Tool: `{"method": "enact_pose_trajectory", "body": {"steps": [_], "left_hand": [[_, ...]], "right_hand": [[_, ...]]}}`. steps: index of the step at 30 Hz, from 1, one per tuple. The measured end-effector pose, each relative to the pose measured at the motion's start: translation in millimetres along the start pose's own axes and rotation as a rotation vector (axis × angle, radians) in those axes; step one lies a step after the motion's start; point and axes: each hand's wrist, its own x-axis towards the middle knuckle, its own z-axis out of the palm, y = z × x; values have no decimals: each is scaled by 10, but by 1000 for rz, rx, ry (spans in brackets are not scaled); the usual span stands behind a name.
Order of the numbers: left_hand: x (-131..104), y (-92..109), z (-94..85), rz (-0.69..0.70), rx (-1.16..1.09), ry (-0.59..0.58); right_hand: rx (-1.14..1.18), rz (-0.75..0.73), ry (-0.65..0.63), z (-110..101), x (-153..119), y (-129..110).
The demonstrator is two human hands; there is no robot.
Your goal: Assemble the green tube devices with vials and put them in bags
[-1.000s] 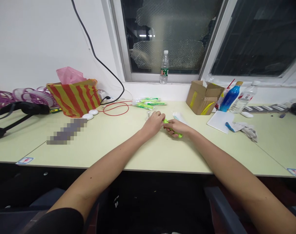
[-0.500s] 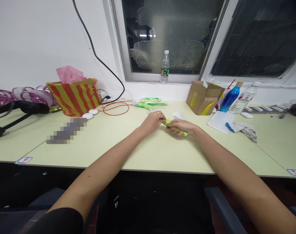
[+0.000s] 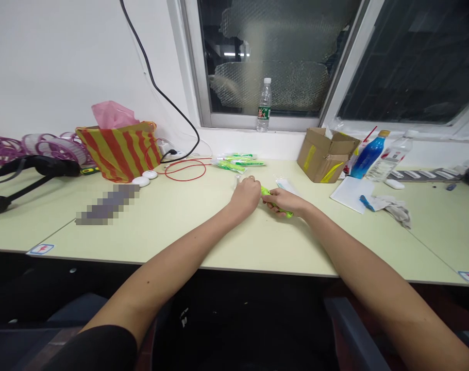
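A slim, bright green handle-like tool (image 3: 284, 212) lies slantwise in my right hand (image 3: 281, 200), whose fingers are wrapped round its middle. One end of it sticks out toward my left hand (image 3: 247, 195). That hand is closed in a fist, knuckles up, right against this end; its fingertips and anything in them are hidden. Both hands are just over the pale table (image 3: 234, 242). Behind my right hand lies a clear wrapper (image 3: 285, 184) with a pale blue-white part. Farther back are several green items in clear packets (image 3: 234, 164).
A cardboard box (image 3: 325, 157), a blue bottle (image 3: 369, 156) and a clear bottle (image 3: 391, 157) stand at the back right. Nearer are white paper (image 3: 352, 195) and a glove (image 3: 392, 210). At left are a striped bag (image 3: 120, 152), red cable (image 3: 186, 170) and black headset (image 3: 41, 167).
My left hand has turned over at the tool's end, from a fingertip pinch to a fist with knuckles up. My right hand keeps its hold, shifted slightly. The view has moved a little.
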Motion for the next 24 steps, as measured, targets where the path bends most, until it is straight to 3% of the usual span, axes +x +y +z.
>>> {"method": "enact_pose_trajectory", "body": {"steps": [3,7,12,17,24], "left_hand": [[-47,100,-37,25,181,-36],[-60,74,-31,93,233,-50],[9,-33,34,61,200,30],[71,-83,22,4,93,12],[77,-188,-23,123,-58,-29]], "right_hand": [[-33,21,21,28,7,8],[-81,70,28,46,11,3],[-43,120,64,82,-35,-119],[-44,140,68,87,-86,-218],[1,131,33,34,-69,-158]]}}
